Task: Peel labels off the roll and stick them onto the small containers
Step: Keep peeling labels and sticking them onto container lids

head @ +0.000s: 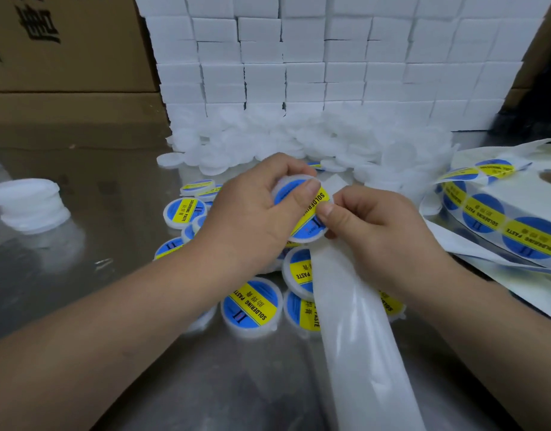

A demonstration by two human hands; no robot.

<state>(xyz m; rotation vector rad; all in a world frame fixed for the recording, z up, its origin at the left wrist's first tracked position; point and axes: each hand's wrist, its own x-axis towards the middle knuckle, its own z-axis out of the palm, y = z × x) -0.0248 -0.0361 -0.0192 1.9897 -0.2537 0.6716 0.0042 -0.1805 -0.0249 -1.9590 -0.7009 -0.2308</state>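
My left hand [255, 206] grips a small round white container [302, 209] at the middle of the view, thumb across its top. A blue and yellow "SOLDERING PASTE" label [314, 204] lies on the container's lid. My right hand [370, 231] pinches the label's lower right edge and also holds the white backing strip [352, 331], which runs down toward me. The label roll [498, 213] lies flat at the right with blue and yellow labels round its rim. Several labelled containers [252, 306] lie on the table under my hands.
A heap of plain white containers [283, 141] sits behind my hands, before a wall of stacked white boxes [314, 57]. A short stack of white lids [28, 203] stands at the left. Brown cardboard cartons [69, 57] fill the back left. The table [112, 306] is shiny metal.
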